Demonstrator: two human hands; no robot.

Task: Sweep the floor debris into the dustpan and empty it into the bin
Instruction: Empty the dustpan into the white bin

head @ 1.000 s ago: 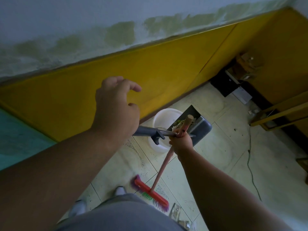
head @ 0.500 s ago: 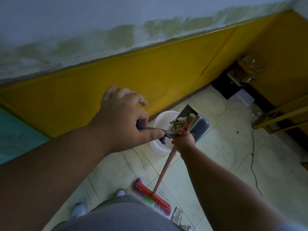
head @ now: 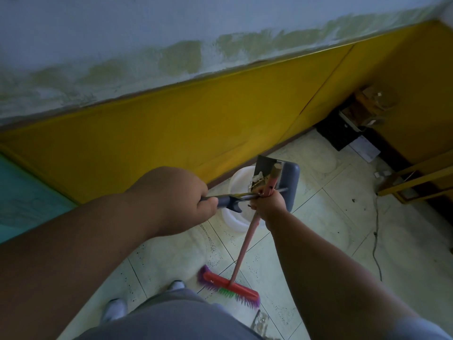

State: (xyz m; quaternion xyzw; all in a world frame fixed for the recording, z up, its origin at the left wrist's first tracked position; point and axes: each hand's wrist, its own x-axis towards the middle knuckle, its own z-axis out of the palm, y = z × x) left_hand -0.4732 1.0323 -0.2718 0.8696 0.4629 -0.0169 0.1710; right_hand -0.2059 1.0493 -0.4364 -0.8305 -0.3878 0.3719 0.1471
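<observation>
Left hand (head: 181, 200): clenched on dustpan (head: 286, 182) handle grip.
Right hand (head: 269, 204): grasping broom (head: 232, 288) pole, probably the dustpan shaft too.
Handling: light, rigid; hold handle end, tip over bin (head: 236, 182).

1. No readable text, labels, brand marks or numbers anywhere in view.
2. Broom (head: 231, 289), dustpan (head: 289, 179) and white bin (head: 235, 182): surfaces plain, no print visible.
3. Boxes in the far corner (head: 353, 123): too dark and small to make out any lettering.
</observation>
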